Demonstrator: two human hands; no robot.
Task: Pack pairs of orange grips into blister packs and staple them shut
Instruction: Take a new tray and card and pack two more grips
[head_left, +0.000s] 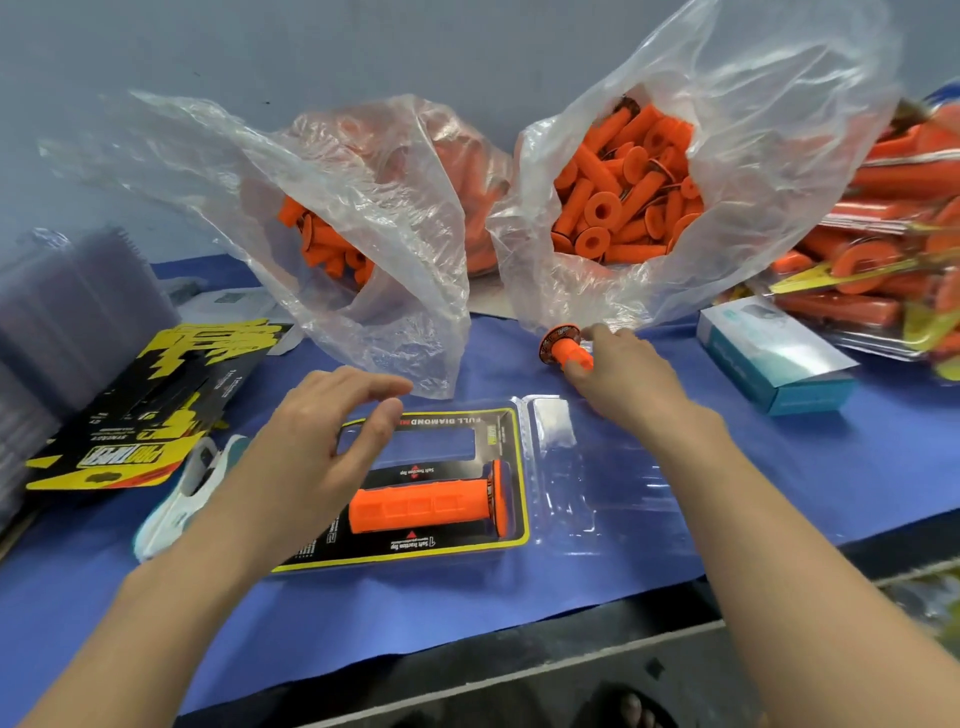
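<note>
Blue sheet (779, 467) bears an open blister pack (597, 493) holding one orange grip (421, 512). Right hand (628, 374) pinches a second grip (563, 349); left hand (317, 441) hovers, fingers loosely spread, above the pack.

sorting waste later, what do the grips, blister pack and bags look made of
Grips: probably rubber, matte orange, moulded squares. Blister pack: stiff clear plastic, glossy glare, formed cavities. Bags: thin clear plastic film, crinkled and sagging.
</note>
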